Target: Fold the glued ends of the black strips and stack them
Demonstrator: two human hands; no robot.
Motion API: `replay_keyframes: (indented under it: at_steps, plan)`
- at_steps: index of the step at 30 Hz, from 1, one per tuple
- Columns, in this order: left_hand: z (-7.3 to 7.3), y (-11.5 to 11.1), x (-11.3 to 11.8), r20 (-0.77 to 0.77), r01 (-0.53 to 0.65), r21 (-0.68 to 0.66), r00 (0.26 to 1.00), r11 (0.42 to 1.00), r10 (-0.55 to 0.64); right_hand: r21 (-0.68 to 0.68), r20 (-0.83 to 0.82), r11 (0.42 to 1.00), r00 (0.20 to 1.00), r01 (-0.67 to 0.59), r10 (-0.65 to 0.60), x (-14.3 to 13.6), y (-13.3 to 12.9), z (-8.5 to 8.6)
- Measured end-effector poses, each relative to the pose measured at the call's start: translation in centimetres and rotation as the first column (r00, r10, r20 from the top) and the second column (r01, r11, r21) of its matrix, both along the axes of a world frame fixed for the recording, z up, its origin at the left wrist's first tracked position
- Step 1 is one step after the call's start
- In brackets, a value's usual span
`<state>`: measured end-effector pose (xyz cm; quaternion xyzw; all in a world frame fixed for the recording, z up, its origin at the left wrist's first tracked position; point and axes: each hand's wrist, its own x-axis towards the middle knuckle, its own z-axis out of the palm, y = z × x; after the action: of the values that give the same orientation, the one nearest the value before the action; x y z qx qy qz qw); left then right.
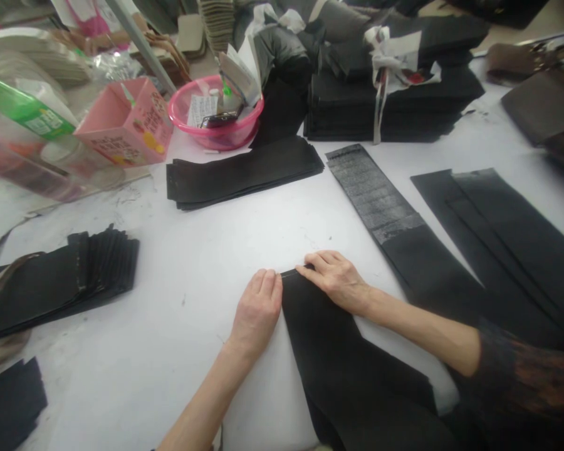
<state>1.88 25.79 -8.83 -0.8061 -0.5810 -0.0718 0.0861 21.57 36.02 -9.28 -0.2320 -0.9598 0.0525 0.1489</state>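
A long black leather-like strip lies on the white tabletop, running from the middle down past the lower edge of the view. Its far end has a narrow folded-looking edge. At the left corner of that edge, my left hand is closed, fingers pressed together on the strip. My right hand grips the right corner, index finger along the edge and the other fingers curled. Just right of my right hand lies another black strip, its far part covered with a greyish, shiny layer.
Stacked black strips lie behind my hands, and a fanned pile at left. Further back stand a pink basin with small items, a pink box and a tied black bundle. Wide black pieces lie at right.
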Motion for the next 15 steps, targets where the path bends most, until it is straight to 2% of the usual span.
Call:
replay_keyframes:
  at_steps: [6,10,15]
  plan:
    - [-0.2,-0.2,-0.3,0.053,-0.005,0.011,0.999,1.0,0.004,0.004,0.011,0.997,0.997,0.074,-0.074,1.6,0.1,-0.5]
    - [-0.6,-0.6,-0.5,0.146,-0.034,0.014,0.989,0.999,0.032,-0.022,-0.011,0.993,0.994,0.113,-0.113,2.6,0.2,-0.6]
    - [-0.9,-0.9,-0.6,0.288,-0.083,-0.005,0.954,0.996,0.081,-0.191,-0.081,0.964,0.975,0.187,-0.205,2.4,1.0,0.3]
